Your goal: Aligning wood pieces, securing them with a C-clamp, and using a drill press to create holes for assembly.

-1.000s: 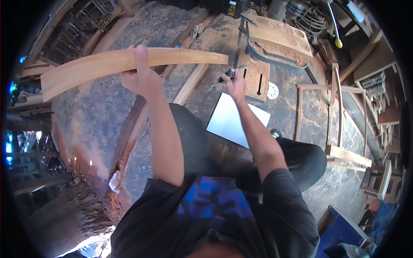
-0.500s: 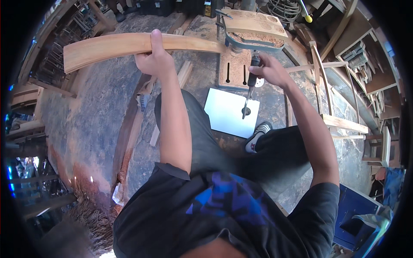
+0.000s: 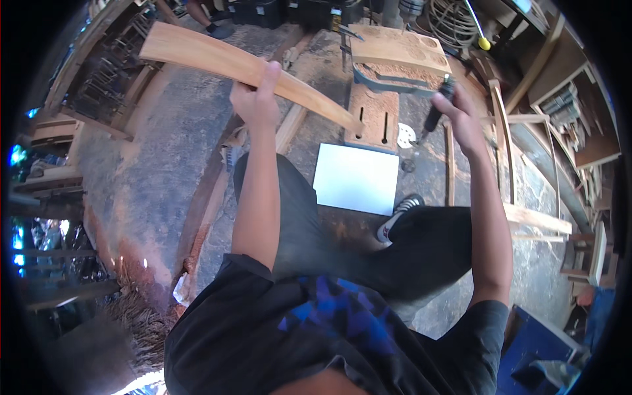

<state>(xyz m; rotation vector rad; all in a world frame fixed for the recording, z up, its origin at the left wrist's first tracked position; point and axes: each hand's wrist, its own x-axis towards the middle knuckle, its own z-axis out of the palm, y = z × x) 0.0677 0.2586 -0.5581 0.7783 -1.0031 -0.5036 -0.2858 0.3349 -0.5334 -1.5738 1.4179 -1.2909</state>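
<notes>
Right, the dusty grey floor (image 3: 145, 151) fills the middle of the frame, with a slim wooden frame (image 3: 498, 105) propped over on the right side. Now the big one: a long curved board (image 3: 224, 60) slants from the upper left toward the centre, its narrow end reaching over a slotted base (image 3: 373, 105) sprinkled with sawdust; whether the two touch, I cannot tell. Above that, upper centre right, sits a thick plank (image 3: 398, 49) with round hollows in its face. Dead centre, flat on the floor, there's a white panel (image 3: 355, 178), just beside the base's near edge. Left hand (image 3: 255, 102) has the curved board clamped around its middle, thumb across the top face. Right hand (image 3: 466, 125), right of centre and clear of the board, is wrapped round a dark-handled tool (image 3: 436, 113), its thin shaft pointing down and left toward a small white disc (image 3: 406, 135) with holes.
</notes>
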